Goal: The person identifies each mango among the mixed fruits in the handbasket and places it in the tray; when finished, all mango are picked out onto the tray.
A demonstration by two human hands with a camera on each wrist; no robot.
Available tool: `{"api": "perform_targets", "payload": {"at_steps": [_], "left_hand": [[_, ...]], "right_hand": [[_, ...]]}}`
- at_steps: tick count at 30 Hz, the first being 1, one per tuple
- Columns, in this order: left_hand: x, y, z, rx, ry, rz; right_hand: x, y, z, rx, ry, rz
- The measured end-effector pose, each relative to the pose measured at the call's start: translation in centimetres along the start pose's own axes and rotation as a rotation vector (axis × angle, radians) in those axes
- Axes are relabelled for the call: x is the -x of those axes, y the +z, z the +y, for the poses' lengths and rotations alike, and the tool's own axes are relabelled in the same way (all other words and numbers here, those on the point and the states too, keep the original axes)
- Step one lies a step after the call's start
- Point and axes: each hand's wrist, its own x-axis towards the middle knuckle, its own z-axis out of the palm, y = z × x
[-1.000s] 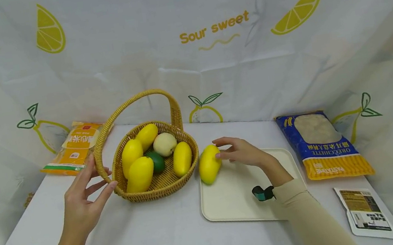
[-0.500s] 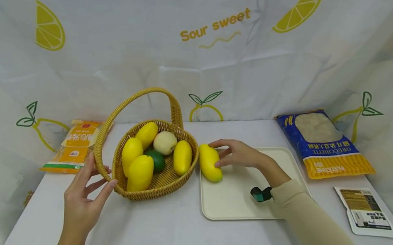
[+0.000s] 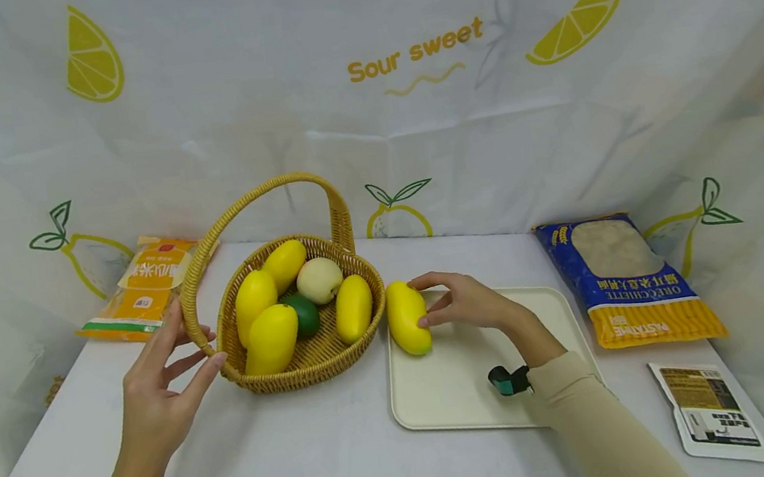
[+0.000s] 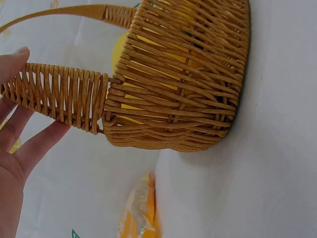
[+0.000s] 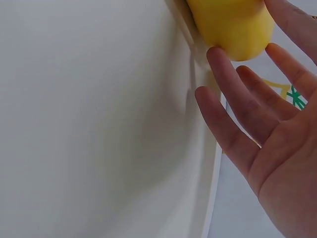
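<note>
In the head view, my left hand (image 3: 159, 384) holds the near-left base of the woven basket's handle (image 3: 196, 285), thumb on one side and fingers on the other. The basket (image 3: 313, 375) holds several yellow mangoes (image 3: 273, 339), a pale round fruit (image 3: 319, 281) and a dark green fruit (image 3: 304, 315). Right of its rim, over the cream tray's (image 3: 469, 389) left edge, is a yellow mango (image 3: 408, 320) with a greenish lower end. My right hand (image 3: 468, 304) pinches its right side between thumb and fingers. The right wrist view shows only one end of this mango (image 5: 233, 29).
An orange bag (image 3: 141, 297) lies behind the left hand. To the tray's right are a blue-and-yellow pasta bag (image 3: 630, 281) and, nearer, a small white-and-brown pouch (image 3: 712, 412). A white printed cloth (image 3: 304, 103) hangs behind the table (image 3: 297, 470).
From the first frame, the mango at the right hand has turned, its lower end swinging right. Its pose stays about the same over the last half second. The left hand keeps holding the handle.
</note>
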Motion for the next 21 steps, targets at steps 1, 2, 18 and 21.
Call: {"api": "perform_targets", "payload": {"at_steps": [1, 2, 18, 21], "left_hand": [[-0.01, 0.01, 0.01, 0.001, 0.001, 0.001], [-0.03, 0.03, 0.02, 0.008, 0.002, 0.002], [-0.01, 0.14, -0.11, 0.012, -0.001, 0.014], [0.02, 0.16, -0.20, 0.013, 0.000, 0.017]], "right_hand": [[-0.01, -0.01, 0.03, 0.001, 0.004, 0.005], [0.01, -0.02, 0.07, 0.003, 0.001, 0.008], [-0.14, 0.13, 0.21, -0.021, 0.001, 0.010], [-0.16, 0.15, 0.23, -0.013, 0.000, 0.008]]}}
